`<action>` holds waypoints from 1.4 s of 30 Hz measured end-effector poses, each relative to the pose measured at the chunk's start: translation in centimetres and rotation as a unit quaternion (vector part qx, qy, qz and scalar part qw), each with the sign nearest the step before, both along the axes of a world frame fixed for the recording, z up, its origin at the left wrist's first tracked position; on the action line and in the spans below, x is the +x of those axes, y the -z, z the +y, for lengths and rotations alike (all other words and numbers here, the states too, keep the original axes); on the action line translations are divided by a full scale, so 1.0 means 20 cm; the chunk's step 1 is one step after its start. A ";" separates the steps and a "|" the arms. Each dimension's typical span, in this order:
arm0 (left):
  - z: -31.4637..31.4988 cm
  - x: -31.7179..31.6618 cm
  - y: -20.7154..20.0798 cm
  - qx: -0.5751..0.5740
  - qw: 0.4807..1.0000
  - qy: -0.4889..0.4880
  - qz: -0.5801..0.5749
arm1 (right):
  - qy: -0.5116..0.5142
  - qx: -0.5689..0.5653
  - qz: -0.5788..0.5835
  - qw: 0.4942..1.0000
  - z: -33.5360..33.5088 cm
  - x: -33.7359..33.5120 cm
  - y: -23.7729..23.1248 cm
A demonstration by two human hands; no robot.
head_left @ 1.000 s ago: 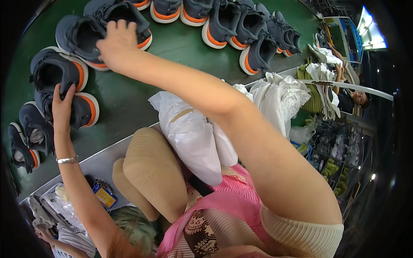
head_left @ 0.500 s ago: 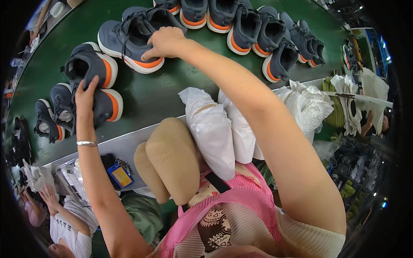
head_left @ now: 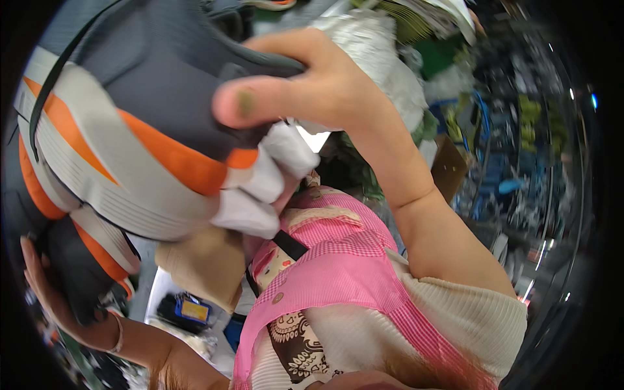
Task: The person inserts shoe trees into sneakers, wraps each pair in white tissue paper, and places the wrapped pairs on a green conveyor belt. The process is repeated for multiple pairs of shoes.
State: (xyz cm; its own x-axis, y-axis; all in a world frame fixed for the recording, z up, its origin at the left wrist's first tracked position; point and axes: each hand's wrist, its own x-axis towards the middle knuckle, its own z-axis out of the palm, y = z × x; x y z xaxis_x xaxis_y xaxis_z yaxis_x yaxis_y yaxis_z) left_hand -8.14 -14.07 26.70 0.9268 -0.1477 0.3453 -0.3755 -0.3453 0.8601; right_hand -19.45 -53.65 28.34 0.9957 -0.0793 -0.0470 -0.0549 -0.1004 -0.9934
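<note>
up and away from the green bench they come: two dark grey shoes that sat on it half a second ago are now raised close to the camera, and both hands have swung in with them. the right hand [head_left: 312, 97] is clamped on the larger-looking one, a dark grey shoe with a thick white sole and orange band [head_left: 162, 84], thumb pressed flat on the outside of the heel and the other fingers reaching over the collar. that shoe fills the upper left, tilted so its white and orange sidewall runs down toward the centre. below it, the left hand [head_left: 55, 302], silver bracelet [head_left: 119, 335] at the wrist, cups a second dark grey shoe with an orange and white sole [head_left: 94, 257], fingers spread along its far side; the edge there is dark and blurred, so how tight that hold is i can't tell. just under the first shoe's heel sit white paper-wrapped rounded forms [head_left: 247, 214], and beside them a beige moulded form [head_left: 205, 266]. a blue-framed badge with a yellow card [head_left: 193, 311] lies lower left, a pink gingham apron [head_left: 331, 279] takes the middle, and crumpled white paper [head_left: 364, 42] bunches near the top.
</note>
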 end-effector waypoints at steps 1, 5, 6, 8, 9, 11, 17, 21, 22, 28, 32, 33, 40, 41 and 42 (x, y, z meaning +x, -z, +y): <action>-0.13 -0.05 -0.05 0.022 0.999 0.024 -0.024 | 0.030 -0.011 -0.007 0.999 -0.10 -0.16 -0.03; -0.60 -0.20 -0.15 -0.062 0.985 0.137 0.089 | 0.090 0.014 -0.091 0.992 -0.44 -0.84 -0.03; -0.72 -0.24 -0.17 -0.085 0.973 0.162 0.141 | 0.102 -0.028 -0.090 0.990 -0.52 -1.01 -0.05; -1.10 -0.42 -0.17 -0.060 0.951 0.231 0.194 | 0.180 -0.060 -0.078 0.979 -0.64 -1.33 0.01; -1.30 -0.54 -0.19 -0.029 0.937 0.277 0.211 | 0.222 -0.070 -0.076 0.969 -0.70 -1.50 0.06; -1.70 -0.79 -0.17 0.045 0.877 0.422 0.226 | 0.313 -0.116 -0.028 0.942 -0.76 -1.84 0.19; -2.53 -1.33 0.08 0.219 0.663 0.624 0.352 | 0.544 -0.015 0.211 0.812 -0.89 -2.48 0.46; -2.97 -1.60 0.39 0.331 0.514 0.687 0.392 | 0.654 -0.032 0.301 0.694 -0.90 -2.85 0.82; -3.05 -1.68 0.45 0.341 0.505 0.690 0.390 | 0.674 -0.023 0.315 0.668 -0.90 -2.94 0.90; -3.39 -1.97 0.80 0.336 0.553 0.728 0.228 | 0.738 -0.071 0.383 0.551 -0.95 -3.03 1.09; -3.60 -2.11 1.00 0.261 0.644 0.711 -0.108 | 0.764 -0.094 0.369 0.521 -0.96 -3.07 1.37; -3.63 -2.15 1.08 0.252 0.652 0.699 -0.153 | 0.762 -0.127 0.387 0.504 -0.98 -3.05 1.47; -3.74 -2.34 1.84 0.375 0.536 0.729 -0.204 | 0.695 -0.189 0.496 0.485 -1.19 -2.77 2.14; -3.69 -2.36 1.93 0.434 0.501 0.727 -0.179 | 0.690 -0.165 0.499 0.498 -1.18 -2.74 2.19; -3.66 -2.36 1.99 0.466 0.486 0.721 -0.163 | 0.687 -0.139 0.502 0.507 -1.17 -2.72 2.24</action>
State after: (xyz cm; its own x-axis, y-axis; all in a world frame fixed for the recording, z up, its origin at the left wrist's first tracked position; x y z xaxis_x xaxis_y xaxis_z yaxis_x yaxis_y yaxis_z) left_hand -55.33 -87.32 -13.16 -0.4536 -0.7958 -0.4011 -0.8692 0.2957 0.3963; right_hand -73.94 -77.15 -16.46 -0.5228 -0.8077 -0.2724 -0.7267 0.5894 -0.3529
